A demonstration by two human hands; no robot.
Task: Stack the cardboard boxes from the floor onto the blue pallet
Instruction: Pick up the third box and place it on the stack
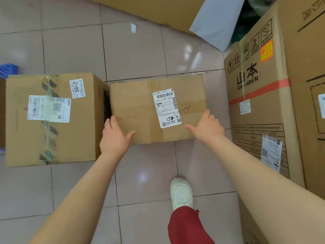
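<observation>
Head view: taped brown cardboard box, white label, scribbled.

Two small cardboard boxes are being counted on the floor: left box and middle box. One tall printed box is being seen at right. One flat cardboard sheet at top. One blue pallet, corner only. Two hands are being shown: left hand, right hand. One white shoe.
</observation>
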